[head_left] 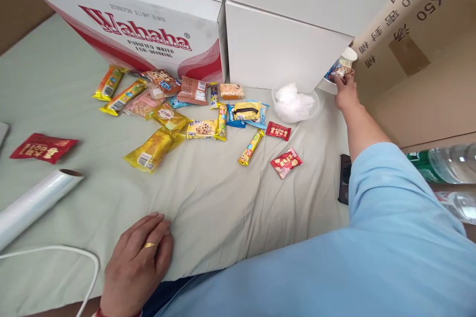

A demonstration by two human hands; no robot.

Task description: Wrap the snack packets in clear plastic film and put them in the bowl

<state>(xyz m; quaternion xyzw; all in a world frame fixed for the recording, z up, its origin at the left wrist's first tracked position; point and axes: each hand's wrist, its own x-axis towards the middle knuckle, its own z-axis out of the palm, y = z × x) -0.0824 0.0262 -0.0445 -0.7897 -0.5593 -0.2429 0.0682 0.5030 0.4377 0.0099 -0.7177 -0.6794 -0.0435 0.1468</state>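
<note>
Two stacked white cartons (286, 34) and a Wahaha water box (148, 20) back the pale green sheet (208, 198), where many snack packets (193, 109) lie scattered. At far right, the right hand (345, 91) pinches a small snack packet (340, 72) at the rim of a white bowl (347, 57) half hidden behind the cartons. The left hand (137, 262) rests flat and empty on the sheet. Judging by this, a packet is being placed into the bowl; releasing it calls for spreading those fingers.
</note>
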